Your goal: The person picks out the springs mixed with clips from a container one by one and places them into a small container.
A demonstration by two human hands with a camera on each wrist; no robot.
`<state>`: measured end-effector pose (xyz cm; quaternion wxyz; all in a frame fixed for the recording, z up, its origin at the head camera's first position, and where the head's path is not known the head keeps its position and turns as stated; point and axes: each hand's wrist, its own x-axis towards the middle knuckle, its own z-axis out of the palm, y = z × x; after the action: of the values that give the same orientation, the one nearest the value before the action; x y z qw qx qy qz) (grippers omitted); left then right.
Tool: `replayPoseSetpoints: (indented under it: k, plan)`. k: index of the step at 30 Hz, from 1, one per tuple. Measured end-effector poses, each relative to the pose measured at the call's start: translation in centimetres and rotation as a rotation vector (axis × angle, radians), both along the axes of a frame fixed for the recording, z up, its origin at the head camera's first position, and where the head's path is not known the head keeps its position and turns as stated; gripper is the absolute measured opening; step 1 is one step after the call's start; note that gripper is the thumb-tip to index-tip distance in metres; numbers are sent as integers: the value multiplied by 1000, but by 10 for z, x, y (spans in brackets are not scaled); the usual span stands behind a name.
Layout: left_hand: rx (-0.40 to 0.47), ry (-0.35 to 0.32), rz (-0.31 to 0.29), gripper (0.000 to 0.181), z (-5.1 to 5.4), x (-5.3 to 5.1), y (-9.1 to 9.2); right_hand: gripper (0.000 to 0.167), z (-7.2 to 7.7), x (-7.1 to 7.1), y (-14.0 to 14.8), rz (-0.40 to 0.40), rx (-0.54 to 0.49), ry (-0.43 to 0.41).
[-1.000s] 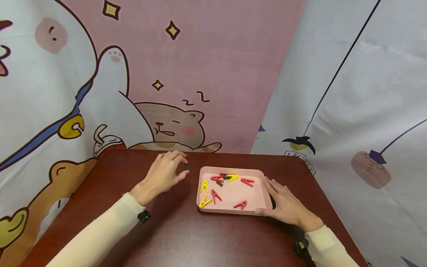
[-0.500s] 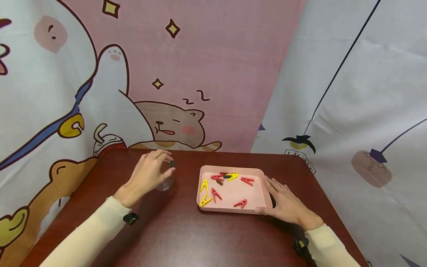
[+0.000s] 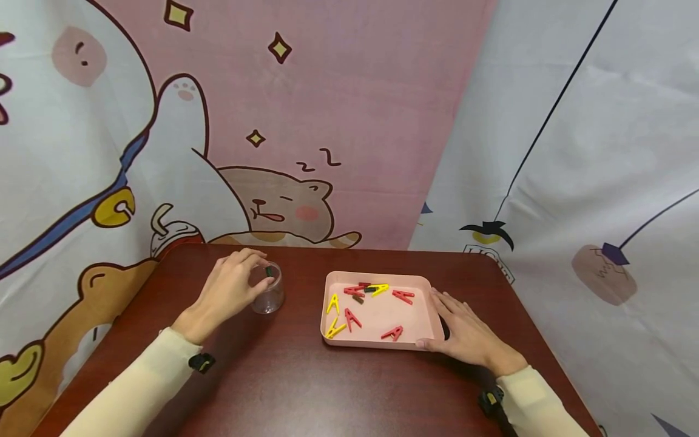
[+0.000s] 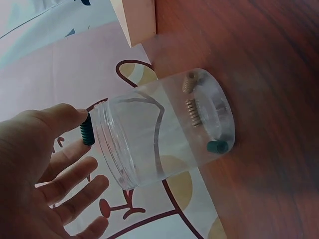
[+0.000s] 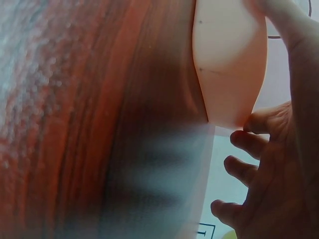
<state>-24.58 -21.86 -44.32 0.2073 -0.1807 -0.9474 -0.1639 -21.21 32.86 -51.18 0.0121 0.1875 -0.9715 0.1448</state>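
Observation:
My left hand [image 3: 230, 282] pinches a dark green spring [image 4: 86, 130] between thumb and index finger, at the mouth of a clear plastic jar [image 3: 267, 298]. In the left wrist view the jar stands upright on the table, with two bronze springs [image 4: 192, 112] and a green one [image 4: 218, 146] at its bottom. My right hand [image 3: 464, 331] rests along the right rim of a pink tray [image 3: 377, 346], fingers extended, thumb near the front corner. Inside the tray lie several red clips [image 3: 352, 318], several yellow clips [image 3: 333, 303] and a few small dark pieces [image 3: 357, 299].
The brown wooden table [image 3: 327, 388] bears the jar left of the tray, with a gap between them. Behind the table hangs a printed cartoon cloth [image 3: 355, 121].
My left hand has moved left with the spring and lowered it to the jar's mouth, and the jar has come into view from behind the hand. My right hand stays on the tray.

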Motion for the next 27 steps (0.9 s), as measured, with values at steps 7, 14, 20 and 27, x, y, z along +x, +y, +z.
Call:
replayPoseSetpoints:
  k: [7,14,20,27]
  plan:
    - [9,-7,5,37,-1,1,-4,126,1,0,-2,-14,-6,-18]
    - [40,29,-21,34,-3,3,-7,127,1,1,-1,-18,-10,-14]
    - [71,17,-32,32,-5,5,-11,126,-1,1,0,-11,-9,-6]
    - [98,-33,-18,35,-5,3,-14,127,0,-1,-1,-13,-11,-7]
